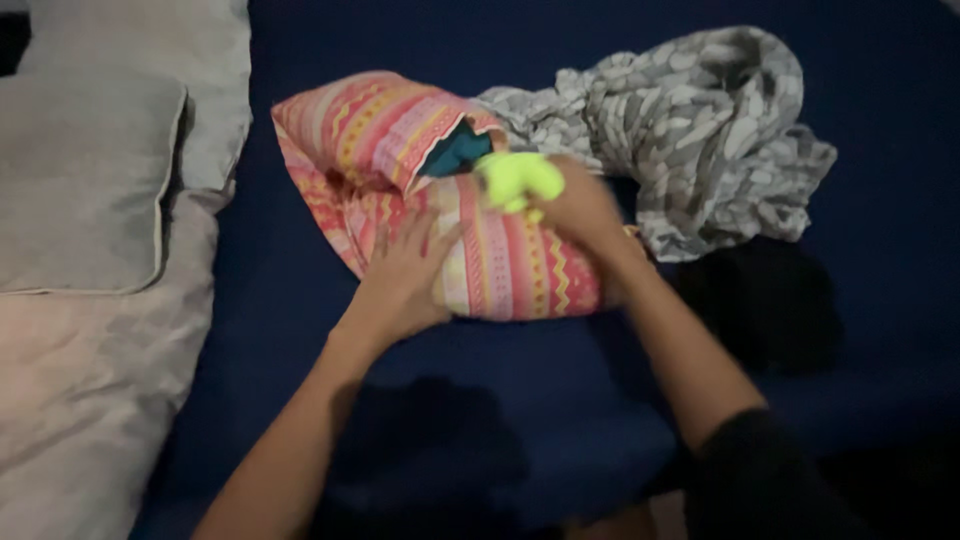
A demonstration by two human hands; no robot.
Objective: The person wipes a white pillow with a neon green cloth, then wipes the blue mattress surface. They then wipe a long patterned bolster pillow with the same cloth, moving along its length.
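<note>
The right hand (585, 210) is closing around a small bright yellow-green thing (518, 180) — it is blurry — right at the open end of a striped pink pillowcase (500, 265). Something teal (457, 155) is sitting inside that opening. The left hand (405, 280) is lying flat and open on the pillowcase, pressing on it. Everything is resting on a dark blue bedsheet (300, 330), with a gray patterned cloth (690, 140) bunched just behind and gray pillows (90, 180) at the left.

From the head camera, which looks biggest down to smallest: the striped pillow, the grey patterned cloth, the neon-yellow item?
1. Striped pillow and grey patterned cloth: look alike in size, too close to rank.
2. Neon-yellow item, at the right hand: clearly smallest.
</note>
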